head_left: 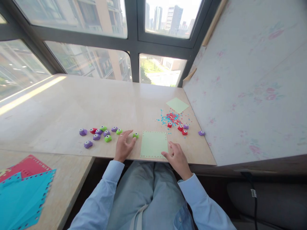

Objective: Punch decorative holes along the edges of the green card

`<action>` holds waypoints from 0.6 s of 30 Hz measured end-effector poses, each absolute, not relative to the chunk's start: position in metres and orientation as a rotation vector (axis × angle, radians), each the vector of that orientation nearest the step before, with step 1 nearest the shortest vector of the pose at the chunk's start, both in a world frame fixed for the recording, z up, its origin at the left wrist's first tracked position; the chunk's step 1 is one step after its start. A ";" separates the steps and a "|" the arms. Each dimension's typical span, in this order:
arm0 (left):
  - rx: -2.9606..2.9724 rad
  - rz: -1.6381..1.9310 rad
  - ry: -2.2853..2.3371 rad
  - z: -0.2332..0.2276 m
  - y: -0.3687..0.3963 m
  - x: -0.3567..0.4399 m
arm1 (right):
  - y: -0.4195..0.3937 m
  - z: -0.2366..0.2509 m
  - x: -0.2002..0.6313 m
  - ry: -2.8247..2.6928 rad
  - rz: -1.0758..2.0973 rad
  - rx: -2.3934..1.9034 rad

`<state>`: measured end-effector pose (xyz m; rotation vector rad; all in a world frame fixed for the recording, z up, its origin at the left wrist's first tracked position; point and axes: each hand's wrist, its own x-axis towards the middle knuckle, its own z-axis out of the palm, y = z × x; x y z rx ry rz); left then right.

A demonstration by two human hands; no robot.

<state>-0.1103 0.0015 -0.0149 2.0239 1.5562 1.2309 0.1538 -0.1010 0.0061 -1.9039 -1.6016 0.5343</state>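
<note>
A pale green paper sheet (153, 144) with small holes punched along its edges lies before me at the table's front edge. My left hand (123, 146) is left of it, thumb and fingers apart, holding nothing. Close to its fingertips sits a small green craft punch (135, 135) with an eye-like button. My right hand (177, 157) rests at the sheet's lower right, fingers loosely bent and apart; its thumb tip is at the paper's edge. Several purple, green and red punches, such as this purple punch (88, 144), lie left of my left hand.
Red and blue paper bits (173, 118) are scattered at the right, near several red and purple punches (184, 132). Behind them lies another green sheet (177, 105). Blue punched paper (26, 201) and red paper (30, 167) lie at lower left. A papered wall (251, 80) bounds the right.
</note>
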 end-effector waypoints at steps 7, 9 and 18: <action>2.115 1.118 1.769 -0.017 -0.043 -0.098 | -0.123 0.003 0.135 -1.784 0.336 -1.815; 2.117 1.124 1.798 -0.020 -0.057 -0.092 | -0.133 0.000 0.135 -1.740 0.331 -1.759; 2.126 1.127 1.700 -0.026 -0.100 -0.075 | -0.169 -0.014 0.145 -0.886 0.904 -1.832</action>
